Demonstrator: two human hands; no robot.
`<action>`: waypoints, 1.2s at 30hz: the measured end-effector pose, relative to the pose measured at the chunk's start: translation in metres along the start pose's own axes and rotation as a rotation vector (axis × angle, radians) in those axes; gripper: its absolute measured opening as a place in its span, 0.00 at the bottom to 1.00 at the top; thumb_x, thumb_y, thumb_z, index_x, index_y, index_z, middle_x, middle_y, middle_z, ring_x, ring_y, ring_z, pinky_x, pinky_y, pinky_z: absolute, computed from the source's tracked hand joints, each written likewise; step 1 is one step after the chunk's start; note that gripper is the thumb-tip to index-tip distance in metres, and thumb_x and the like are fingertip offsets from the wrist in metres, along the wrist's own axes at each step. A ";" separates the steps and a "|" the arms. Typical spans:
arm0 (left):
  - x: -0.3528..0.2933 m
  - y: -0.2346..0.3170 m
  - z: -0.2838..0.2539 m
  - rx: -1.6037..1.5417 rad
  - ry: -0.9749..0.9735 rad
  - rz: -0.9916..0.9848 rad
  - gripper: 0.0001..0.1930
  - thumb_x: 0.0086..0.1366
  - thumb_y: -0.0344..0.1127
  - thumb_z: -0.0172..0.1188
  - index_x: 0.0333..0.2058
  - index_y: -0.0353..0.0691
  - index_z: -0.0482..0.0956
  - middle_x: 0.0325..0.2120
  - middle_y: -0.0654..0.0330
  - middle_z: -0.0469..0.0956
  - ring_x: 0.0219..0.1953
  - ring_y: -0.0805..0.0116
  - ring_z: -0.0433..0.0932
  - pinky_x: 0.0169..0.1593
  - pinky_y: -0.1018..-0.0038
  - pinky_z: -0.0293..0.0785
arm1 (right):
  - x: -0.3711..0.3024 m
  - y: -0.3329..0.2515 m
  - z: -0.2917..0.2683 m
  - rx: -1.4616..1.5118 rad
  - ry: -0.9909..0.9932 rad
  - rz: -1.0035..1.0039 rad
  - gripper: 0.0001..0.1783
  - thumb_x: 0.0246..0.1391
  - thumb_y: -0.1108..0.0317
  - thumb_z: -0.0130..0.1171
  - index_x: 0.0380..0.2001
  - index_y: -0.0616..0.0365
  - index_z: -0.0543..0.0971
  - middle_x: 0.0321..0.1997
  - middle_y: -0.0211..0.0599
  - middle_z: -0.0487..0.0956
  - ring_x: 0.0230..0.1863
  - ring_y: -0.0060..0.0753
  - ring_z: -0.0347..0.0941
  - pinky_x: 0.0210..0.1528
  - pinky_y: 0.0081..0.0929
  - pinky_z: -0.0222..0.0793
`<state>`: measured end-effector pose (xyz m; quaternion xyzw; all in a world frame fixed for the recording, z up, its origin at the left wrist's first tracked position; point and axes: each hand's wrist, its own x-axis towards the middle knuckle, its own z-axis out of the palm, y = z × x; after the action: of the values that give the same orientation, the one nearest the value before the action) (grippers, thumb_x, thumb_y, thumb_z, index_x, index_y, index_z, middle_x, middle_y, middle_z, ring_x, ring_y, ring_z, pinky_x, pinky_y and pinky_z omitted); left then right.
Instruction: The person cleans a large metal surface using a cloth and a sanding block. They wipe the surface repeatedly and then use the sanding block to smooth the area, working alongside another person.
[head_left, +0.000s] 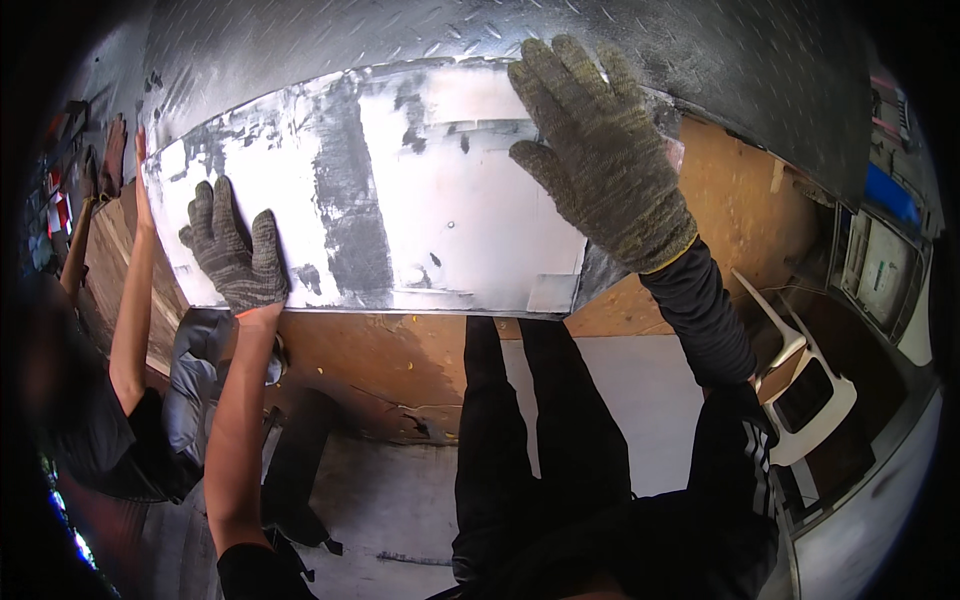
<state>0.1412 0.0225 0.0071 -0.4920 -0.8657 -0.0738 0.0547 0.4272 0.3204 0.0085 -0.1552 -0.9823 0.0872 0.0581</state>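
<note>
A long flat panel (450,224), white with worn dark grey patches, lies across the front of me, its far edge over a grey diamond-tread metal sheet (300,45). My left hand (236,245), in a grey knit glove, rests open on the panel's left part near the front edge. On the panel's far right part lies my right hand (610,150), in a darker olive-grey glove with fingers stretched out; its fingertips reach the far edge. Neither hand holds anything. The panel's right corner under my right hand is partly hidden.
At the left a person in dark clothes (80,440) reaches an arm to the panel's left end. Brown board (740,190) shows beneath and right of the panel. A pale plastic chair (815,400) stands at lower right, below a grey case-like object (880,265).
</note>
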 end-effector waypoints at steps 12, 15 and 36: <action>-0.032 -0.005 -0.003 -0.440 0.400 -0.316 0.23 0.63 0.43 0.69 0.51 0.34 0.83 0.51 0.41 0.80 0.55 0.44 0.78 0.62 0.56 0.71 | -0.006 -0.054 0.014 0.127 0.160 -0.187 0.32 0.69 0.61 0.57 0.72 0.60 0.66 0.75 0.52 0.66 0.78 0.49 0.56 0.79 0.45 0.47; -0.117 -0.019 0.013 -0.179 0.599 -0.416 0.16 0.69 0.38 0.62 0.52 0.37 0.81 0.50 0.52 0.81 0.53 0.54 0.77 0.60 0.60 0.69 | -0.001 -0.067 0.009 0.095 0.155 -0.123 0.30 0.69 0.66 0.58 0.70 0.62 0.68 0.73 0.51 0.69 0.74 0.50 0.63 0.75 0.44 0.56; -0.429 0.015 0.488 -0.352 -0.128 -2.136 0.38 0.39 0.51 0.81 0.50 0.45 0.79 0.46 0.50 0.85 0.49 0.48 0.84 0.50 0.55 0.80 | -0.025 -0.087 0.023 -0.183 0.063 0.119 0.28 0.73 0.62 0.49 0.71 0.60 0.66 0.74 0.49 0.68 0.75 0.48 0.62 0.73 0.37 0.59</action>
<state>0.3619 -0.2433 -0.5431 0.5119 -0.8255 -0.1807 -0.1544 0.4223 0.2275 -0.0003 -0.2207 -0.9729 -0.0043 0.0690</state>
